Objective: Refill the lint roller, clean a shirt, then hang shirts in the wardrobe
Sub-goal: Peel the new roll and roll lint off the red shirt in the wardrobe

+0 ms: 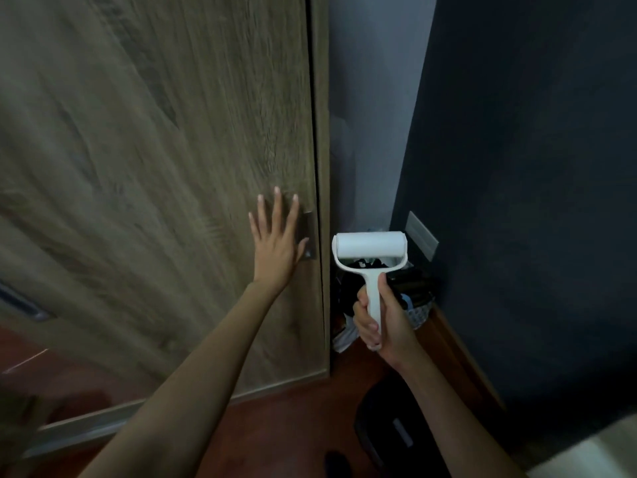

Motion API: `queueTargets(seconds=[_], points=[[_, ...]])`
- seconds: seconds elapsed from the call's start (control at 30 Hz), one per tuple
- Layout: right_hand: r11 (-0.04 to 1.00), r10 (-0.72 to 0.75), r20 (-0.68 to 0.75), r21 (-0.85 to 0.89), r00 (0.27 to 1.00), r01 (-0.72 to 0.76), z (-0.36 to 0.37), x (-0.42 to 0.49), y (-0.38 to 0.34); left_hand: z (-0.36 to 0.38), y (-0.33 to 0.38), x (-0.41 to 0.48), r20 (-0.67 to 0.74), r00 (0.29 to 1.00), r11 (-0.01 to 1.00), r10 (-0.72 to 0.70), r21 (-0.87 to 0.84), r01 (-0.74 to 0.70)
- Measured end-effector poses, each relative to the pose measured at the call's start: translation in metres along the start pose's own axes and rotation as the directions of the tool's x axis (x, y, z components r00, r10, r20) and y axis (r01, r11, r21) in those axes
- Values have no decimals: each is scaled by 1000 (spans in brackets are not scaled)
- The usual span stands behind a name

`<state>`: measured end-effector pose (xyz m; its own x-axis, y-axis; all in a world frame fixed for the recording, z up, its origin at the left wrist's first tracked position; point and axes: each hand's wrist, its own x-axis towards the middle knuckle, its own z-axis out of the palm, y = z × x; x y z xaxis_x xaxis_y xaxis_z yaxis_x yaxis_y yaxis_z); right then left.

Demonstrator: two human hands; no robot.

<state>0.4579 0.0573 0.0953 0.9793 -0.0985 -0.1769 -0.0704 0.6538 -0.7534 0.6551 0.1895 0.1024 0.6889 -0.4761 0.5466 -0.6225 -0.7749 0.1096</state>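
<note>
The wardrobe's wooden sliding door [155, 150] fills the left and middle of the view. My left hand [275, 243] lies flat against it with fingers spread, right beside the dark recessed handle [309, 236] near the door's right edge. My right hand [382, 319] is shut on the handle of a white lint roller [369, 248], held upright with its white roll on top, to the right of the door edge. No shirt shows.
A narrow gap between the wardrobe and the dark blue wall [534, 201] holds a basket of dark laundry [413, 298]. A wall socket plate [422, 234] sits on the blue wall. A dark object [389, 436] lies on the reddish wood floor [293, 426].
</note>
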Motion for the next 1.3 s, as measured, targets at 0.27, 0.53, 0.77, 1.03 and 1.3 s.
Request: queueTargets(seconds=[0.27, 0.53, 0.77, 1.03, 1.3], points=[[999, 33, 60, 1, 998, -33, -3, 60, -6, 41, -13, 18, -105, 994, 992, -9, 125, 22], [997, 68, 159, -41, 985, -62, 14, 81, -1, 44, -42, 11, -172, 984, 987, 54, 156, -27], [993, 111, 198, -57, 974, -102, 59, 93, 39, 18, -106, -15, -197, 980, 982, 41, 189, -3], [990, 144, 268, -43, 953, -137, 138, 123, 102, -31, -206, -57, -187, 982, 979, -9, 200, 47], [980, 186, 371, -7, 910, -198, 222, 150, 172, -77, -321, -104, -173, 985, 964, -20, 259, 65]])
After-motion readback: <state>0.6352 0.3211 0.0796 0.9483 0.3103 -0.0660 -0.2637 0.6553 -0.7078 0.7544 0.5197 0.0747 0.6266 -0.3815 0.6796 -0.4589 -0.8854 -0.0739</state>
